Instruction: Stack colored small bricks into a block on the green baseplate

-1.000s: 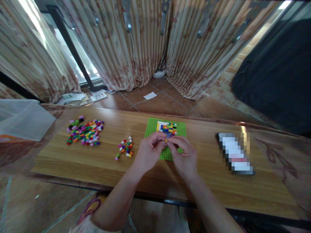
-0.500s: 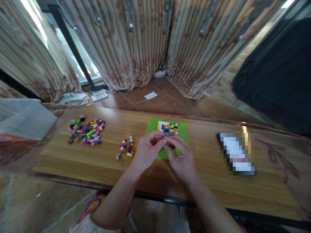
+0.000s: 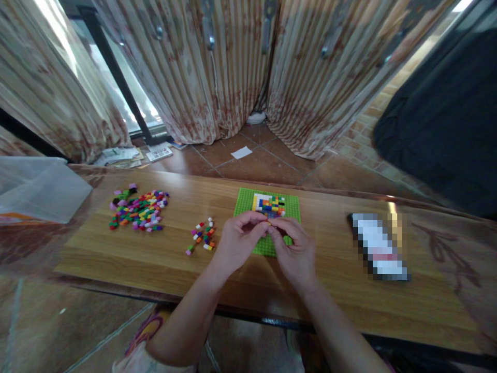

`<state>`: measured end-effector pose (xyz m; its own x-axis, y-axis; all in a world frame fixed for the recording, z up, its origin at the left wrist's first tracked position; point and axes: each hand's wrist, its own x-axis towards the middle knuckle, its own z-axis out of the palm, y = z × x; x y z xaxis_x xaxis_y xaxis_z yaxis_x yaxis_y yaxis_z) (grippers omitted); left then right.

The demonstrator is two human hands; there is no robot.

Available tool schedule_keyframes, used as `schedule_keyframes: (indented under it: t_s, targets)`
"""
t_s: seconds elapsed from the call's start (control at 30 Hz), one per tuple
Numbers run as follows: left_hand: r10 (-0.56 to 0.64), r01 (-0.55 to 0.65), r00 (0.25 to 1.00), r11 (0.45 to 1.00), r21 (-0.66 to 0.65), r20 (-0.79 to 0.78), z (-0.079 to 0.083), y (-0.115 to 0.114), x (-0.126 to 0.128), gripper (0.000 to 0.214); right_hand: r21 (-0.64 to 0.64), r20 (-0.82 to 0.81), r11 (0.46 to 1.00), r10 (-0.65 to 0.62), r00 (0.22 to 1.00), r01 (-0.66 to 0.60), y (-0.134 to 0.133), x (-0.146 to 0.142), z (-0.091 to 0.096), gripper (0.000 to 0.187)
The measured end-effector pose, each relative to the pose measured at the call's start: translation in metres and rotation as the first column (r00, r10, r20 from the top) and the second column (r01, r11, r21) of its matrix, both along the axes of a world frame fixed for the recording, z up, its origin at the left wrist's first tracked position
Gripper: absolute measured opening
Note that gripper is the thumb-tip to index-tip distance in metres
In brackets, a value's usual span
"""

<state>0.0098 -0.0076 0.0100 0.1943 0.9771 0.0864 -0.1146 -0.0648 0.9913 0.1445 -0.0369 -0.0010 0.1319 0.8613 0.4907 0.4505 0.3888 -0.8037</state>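
Observation:
My left hand [image 3: 236,239] and my right hand [image 3: 294,249] meet fingertip to fingertip over the near part of a green studded baseplate [image 3: 241,199]. Both are closed in a pinch. A tiny toy brick [image 3: 268,223], orange-yellow as far as it shows, is held between them; the fingers hide most of it. Just beyond the fingers, a patch of built-up bricks [image 3: 272,203] in white, yellow, blue, green and orange is fixed on the plate. My hands cover part of the plate and the patch's near side.
Left of my hands lies a small group of loose bricks [image 3: 202,235]. Farther left spreads a larger brick pile [image 3: 142,210]. A translucent plastic container [image 3: 42,189] stands at the table's left end. On the right a blurred-out phone-like object [image 3: 378,247] rests on the wooden table [image 3: 155,269].
My fingertips have shifted slightly, and the right hand has turned a little outward. A bit of the orange-yellow brick now shows between them. The loose bricks look the same.

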Motion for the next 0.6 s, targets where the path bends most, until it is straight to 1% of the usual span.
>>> schedule_keyframes:
  t_s: [0.13, 0.3, 0.37, 0.47, 0.6]
  targets:
    - [0.020, -0.020, 0.999, 1.000, -0.006, -0.030, 0.000, 0.000, 0.001, 0.015, 0.014, 0.023, 0.997, -0.073, 0.997, 0.073, 0.004, 0.007, -0.001, 0.014]
    - [0.125, -0.126, 0.990, 0.992, -0.013, -0.070, -0.005, 0.003, -0.002, 0.013, 0.021, 0.019, 0.975, -0.221, 0.975, 0.221, 0.014, 0.026, -0.001, 0.016]
    - [0.163, -0.163, 0.982, 0.987, 0.014, -0.097, -0.008, 0.005, -0.003, 0.012, 0.022, 0.006, 0.967, -0.254, 0.967, 0.254, 0.018, 0.032, -0.001, 0.016]
    - [0.214, -0.204, 0.965, 0.976, 0.076, -0.153, -0.011, 0.007, -0.005, 0.011, 0.016, 0.019, 0.965, -0.260, 0.965, 0.260, 0.021, 0.035, 0.000, 0.016]
    - [0.265, -0.239, 0.931, 0.963, 0.127, -0.252, -0.014, 0.008, -0.008, 0.012, 0.015, 0.077, 0.975, -0.222, 0.972, 0.221, 0.024, 0.031, -0.001, 0.017]
